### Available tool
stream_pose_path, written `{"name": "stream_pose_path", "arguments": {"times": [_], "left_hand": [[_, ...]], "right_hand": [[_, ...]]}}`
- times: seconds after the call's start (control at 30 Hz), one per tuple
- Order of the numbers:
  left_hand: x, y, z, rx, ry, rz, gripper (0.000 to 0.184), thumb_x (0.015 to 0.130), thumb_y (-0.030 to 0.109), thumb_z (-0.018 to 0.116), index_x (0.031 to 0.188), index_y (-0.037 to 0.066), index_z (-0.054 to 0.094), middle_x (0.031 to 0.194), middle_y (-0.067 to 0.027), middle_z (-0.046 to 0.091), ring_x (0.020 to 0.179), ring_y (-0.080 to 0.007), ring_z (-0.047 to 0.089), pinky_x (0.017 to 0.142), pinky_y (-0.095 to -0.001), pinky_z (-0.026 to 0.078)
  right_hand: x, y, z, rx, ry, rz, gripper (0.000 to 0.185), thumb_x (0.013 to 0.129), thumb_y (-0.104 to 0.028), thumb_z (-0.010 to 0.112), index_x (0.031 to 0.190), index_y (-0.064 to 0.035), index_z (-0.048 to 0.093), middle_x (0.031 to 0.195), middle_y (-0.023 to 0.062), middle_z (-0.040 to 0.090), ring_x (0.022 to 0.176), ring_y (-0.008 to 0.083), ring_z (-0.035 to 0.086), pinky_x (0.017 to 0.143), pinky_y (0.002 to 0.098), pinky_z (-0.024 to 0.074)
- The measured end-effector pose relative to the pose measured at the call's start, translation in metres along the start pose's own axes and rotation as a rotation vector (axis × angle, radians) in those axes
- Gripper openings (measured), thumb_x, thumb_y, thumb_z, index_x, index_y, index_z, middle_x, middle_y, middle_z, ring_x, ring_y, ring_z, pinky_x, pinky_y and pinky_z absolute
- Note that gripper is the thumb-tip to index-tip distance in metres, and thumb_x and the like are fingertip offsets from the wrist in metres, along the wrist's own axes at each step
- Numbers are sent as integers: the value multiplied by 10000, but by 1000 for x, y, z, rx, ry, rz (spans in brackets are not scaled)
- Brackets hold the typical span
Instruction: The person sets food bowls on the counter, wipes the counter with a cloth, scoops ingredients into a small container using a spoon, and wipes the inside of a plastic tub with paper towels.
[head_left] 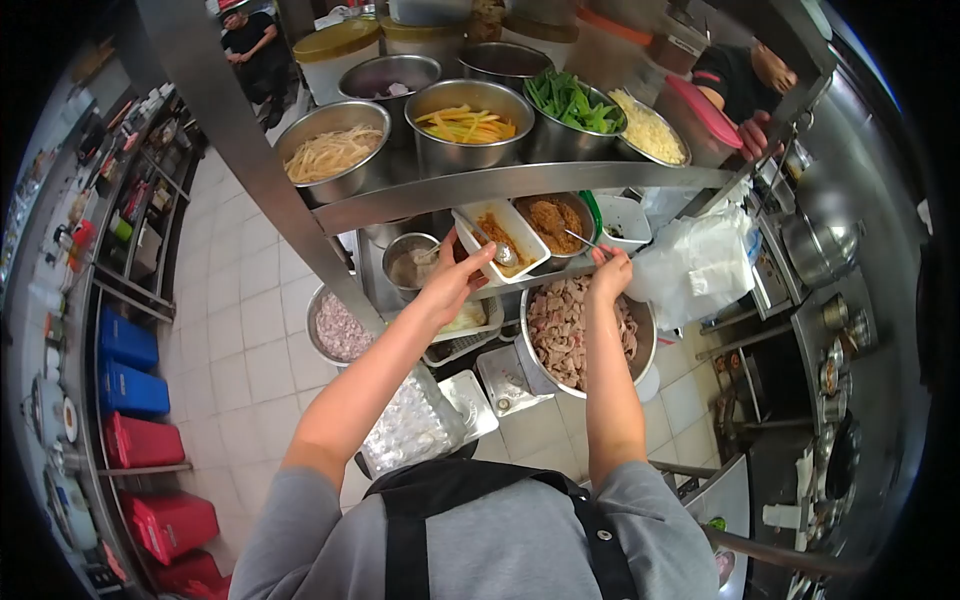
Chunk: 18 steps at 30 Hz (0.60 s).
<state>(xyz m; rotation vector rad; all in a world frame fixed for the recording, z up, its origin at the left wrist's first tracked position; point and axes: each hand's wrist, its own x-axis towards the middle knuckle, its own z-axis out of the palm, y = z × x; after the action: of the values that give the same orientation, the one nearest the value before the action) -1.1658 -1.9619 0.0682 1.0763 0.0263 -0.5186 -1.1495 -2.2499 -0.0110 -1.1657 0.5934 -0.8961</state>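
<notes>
My left hand (455,284) grips the near left edge of a white rectangular dish (537,262), which is tilted. Inside it are an orange-brown crumbly paste (497,230) and a metal spoon (506,254). My right hand (609,274) is closed around the handle of another spoon (577,238). That spoon's head reaches into a metal bowl of similar orange-brown seasoning (548,214), just right of the dish. Below my right hand stands a large metal bowl (648,345) full of sliced meat (570,325).
An upper steel shelf (520,192) holds bowls of cut vegetables. Lower left are a small metal pot (408,285) and a bowl of pinkish chopped food (340,328). Plastic bags (700,265) hang at right. A co-worker (735,85) stands behind the shelf; another person (252,45) is farther back.
</notes>
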Motion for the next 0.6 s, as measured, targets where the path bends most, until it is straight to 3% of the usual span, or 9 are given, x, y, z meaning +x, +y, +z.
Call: {"name": "stream_pose_path", "arguments": {"times": [0.17,0.2,0.6], "left_hand": [[18,-2,11,8,57,18,1068,778,276,811,1504,145,37,1348,-117,439,1145,-216,527,938,-398,443],[21,-4,14,-6,72,16,1025,819,233,781,1504,172,20,1346,-145,447,1145,-269,554,988,-423,431],[48,-14,32,32,198,-6,1144,793,289,802,1501,149,-85,1396,-191,395,1185,-302,530,1019,-454,411]], "right_hand": [[9,-20,-9,26,-7,-66,295,1033,-208,330,1025,55,465,981,213,618,794,275,662,693,321,591],[8,-30,-9,23,-20,-72,289,1025,-204,332,1028,54,462,995,222,618,819,280,661,734,329,586],[-24,-118,2,154,-186,-80,245,1023,-200,364,1032,24,463,1045,231,617,834,249,650,795,325,564]]}}
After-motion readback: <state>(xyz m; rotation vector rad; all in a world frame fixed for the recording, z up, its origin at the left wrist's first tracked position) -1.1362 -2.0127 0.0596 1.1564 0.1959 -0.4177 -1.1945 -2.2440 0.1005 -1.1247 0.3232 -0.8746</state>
